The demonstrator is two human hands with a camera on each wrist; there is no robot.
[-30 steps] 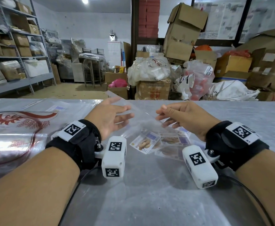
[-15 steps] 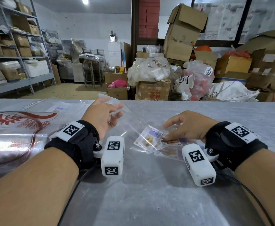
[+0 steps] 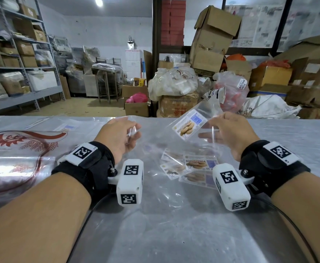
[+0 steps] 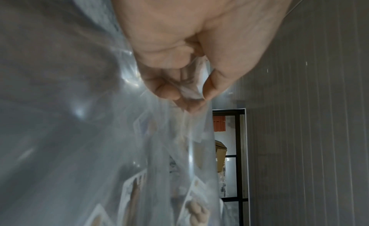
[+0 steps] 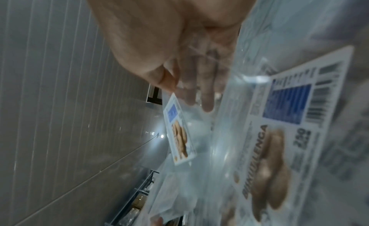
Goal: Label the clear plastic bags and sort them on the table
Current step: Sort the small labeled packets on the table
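Plastic bag (image 3: 203, 118), labelled, being pinched aloft by right hand (image 3: 229, 133); left hand (image 3: 117, 135) pinching another film edge. Labelled bags (image 3: 191, 168) piling on table (image 3: 174, 234); sorting unfinished.

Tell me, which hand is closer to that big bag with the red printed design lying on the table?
Left. The left hand hovers just right of the red-printed bag, pinching clear plastic. The right hand is farther right, holding a labelled clear bag above the table.

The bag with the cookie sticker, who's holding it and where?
The right hand pinches the labelled bag by its edge, lifted off the table. The left hand pinches another clear bag.
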